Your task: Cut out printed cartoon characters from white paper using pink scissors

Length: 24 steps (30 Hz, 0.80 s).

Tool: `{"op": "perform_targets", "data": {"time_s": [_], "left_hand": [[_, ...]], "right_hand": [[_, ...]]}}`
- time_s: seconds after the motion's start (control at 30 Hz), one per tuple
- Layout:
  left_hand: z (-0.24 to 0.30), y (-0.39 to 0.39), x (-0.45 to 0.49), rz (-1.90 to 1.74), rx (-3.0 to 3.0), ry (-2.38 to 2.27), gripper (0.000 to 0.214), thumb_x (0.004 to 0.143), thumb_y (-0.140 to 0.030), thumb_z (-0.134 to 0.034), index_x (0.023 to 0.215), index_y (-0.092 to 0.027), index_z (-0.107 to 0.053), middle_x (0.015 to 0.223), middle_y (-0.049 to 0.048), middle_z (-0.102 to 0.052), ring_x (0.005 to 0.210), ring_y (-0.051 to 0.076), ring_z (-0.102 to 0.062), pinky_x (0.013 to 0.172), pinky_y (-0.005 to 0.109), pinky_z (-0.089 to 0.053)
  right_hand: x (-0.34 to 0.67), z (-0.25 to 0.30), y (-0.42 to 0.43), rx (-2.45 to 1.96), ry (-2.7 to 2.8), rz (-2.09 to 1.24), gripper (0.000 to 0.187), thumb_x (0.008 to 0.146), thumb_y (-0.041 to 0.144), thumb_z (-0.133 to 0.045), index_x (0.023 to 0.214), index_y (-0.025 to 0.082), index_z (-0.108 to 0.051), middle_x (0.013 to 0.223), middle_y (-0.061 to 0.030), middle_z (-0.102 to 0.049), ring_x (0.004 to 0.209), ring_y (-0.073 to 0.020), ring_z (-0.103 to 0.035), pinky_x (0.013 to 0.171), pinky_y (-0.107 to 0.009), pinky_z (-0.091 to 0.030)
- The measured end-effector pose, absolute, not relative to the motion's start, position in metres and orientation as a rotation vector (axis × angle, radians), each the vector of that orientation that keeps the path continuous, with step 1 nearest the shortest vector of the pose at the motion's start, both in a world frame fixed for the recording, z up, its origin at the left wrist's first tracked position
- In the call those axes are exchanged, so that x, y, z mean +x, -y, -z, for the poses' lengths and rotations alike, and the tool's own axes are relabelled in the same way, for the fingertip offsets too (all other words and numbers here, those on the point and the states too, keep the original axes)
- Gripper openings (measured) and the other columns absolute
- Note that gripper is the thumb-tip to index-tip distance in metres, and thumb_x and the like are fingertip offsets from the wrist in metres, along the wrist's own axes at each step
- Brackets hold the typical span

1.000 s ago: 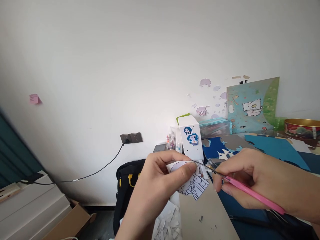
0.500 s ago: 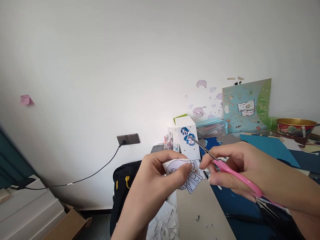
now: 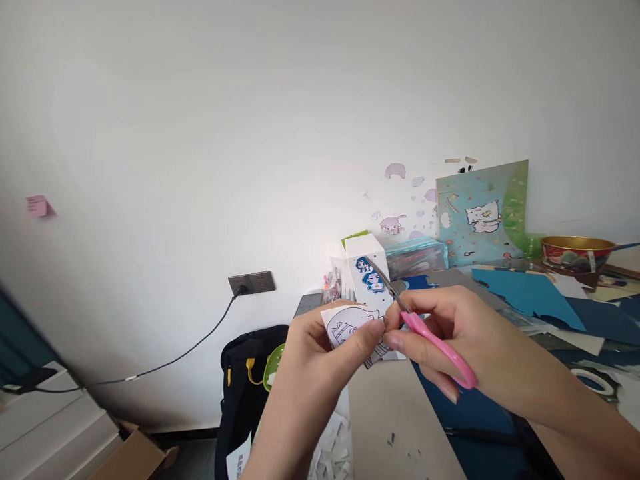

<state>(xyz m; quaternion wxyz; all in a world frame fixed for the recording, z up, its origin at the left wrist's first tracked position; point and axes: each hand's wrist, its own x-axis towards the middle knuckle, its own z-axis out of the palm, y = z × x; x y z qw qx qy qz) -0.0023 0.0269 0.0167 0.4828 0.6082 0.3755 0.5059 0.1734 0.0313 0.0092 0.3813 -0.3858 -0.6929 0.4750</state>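
My left hand (image 3: 320, 360) pinches a small paper cutout (image 3: 350, 325) with a line-drawn cartoon figure, thumb on its front. My right hand (image 3: 450, 340) grips pink-handled scissors (image 3: 430, 337), whose blades point up and left past the cutout's right edge toward a white box (image 3: 367, 277) with blue figure stickers. Both hands are held close together above the left edge of a grey desk (image 3: 395, 420).
Blue paper sheets (image 3: 530, 293) and scraps cover the desk to the right, with a gold bowl (image 3: 575, 250) and a picture board (image 3: 480, 213) at the back. White paper offcuts (image 3: 330, 453) lie below. A black bag (image 3: 245, 373), wall socket (image 3: 250, 283) and cable are at left.
My right hand has swung the scissors from lying across the cutout to pointing up and left, moving closer to my left hand. The cutout has turned and risen slightly.
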Motion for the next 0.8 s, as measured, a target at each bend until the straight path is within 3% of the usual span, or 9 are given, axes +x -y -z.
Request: {"op": "perform_targets", "data": {"time_s": [0.17, 0.33, 0.5, 0.8], "left_hand": [[-0.016, -0.027, -0.005, -1.133, 1.489, -0.999, 0.026, 0.075, -0.037, -0.074, 0.063, -0.015, -0.067, 0.058, -0.0018, -0.054, 0.055, 0.011, -0.04, 0.054, 0.023, -0.031], [-0.015, -0.025, -0.001, -1.014, 1.555, -1.104, 0.025, 0.074, -0.034, -0.07, 0.06, -0.015, -0.061, 0.055, -0.0032, -0.046, 0.053, 0.011, -0.034, 0.051, 0.025, -0.024], [-0.017, -0.024, 0.004, -0.962, 1.633, -1.148, 0.027, 0.074, -0.031, -0.066, 0.055, -0.018, -0.052, 0.052, -0.0053, -0.038, 0.05, 0.01, -0.028, 0.048, 0.025, -0.019], [-0.015, -0.025, 0.003, -0.998, 1.626, -1.075, 0.022, 0.074, -0.03, -0.065, 0.058, -0.017, -0.057, 0.054, -0.0038, -0.044, 0.053, 0.01, -0.031, 0.051, 0.025, -0.023]], "right_hand": [[0.188, -0.011, -0.035, -0.973, 1.756, -1.159, 0.021, 0.093, 0.043, -0.06, 0.087, 0.022, -0.063, 0.038, 0.0106, -0.048, 0.038, -0.0067, -0.037, 0.049, -0.02, -0.031], [0.188, -0.015, -0.032, -0.943, 1.704, -1.134, 0.025, 0.09, 0.048, -0.062, 0.093, 0.023, -0.064, 0.039, 0.0115, -0.047, 0.039, -0.007, -0.041, 0.05, -0.022, -0.031], [0.179, -0.019, -0.025, -0.962, 1.764, -1.17, 0.02, 0.09, 0.04, -0.063, 0.08, 0.022, -0.061, 0.044, 0.0093, -0.049, 0.043, -0.0098, -0.044, 0.053, -0.025, -0.031], [0.176, -0.012, -0.029, -0.932, 1.728, -1.128, 0.022, 0.094, 0.033, -0.056, 0.075, 0.021, -0.055, 0.045, 0.0092, -0.048, 0.042, -0.0087, -0.043, 0.053, -0.024, -0.034]]}}
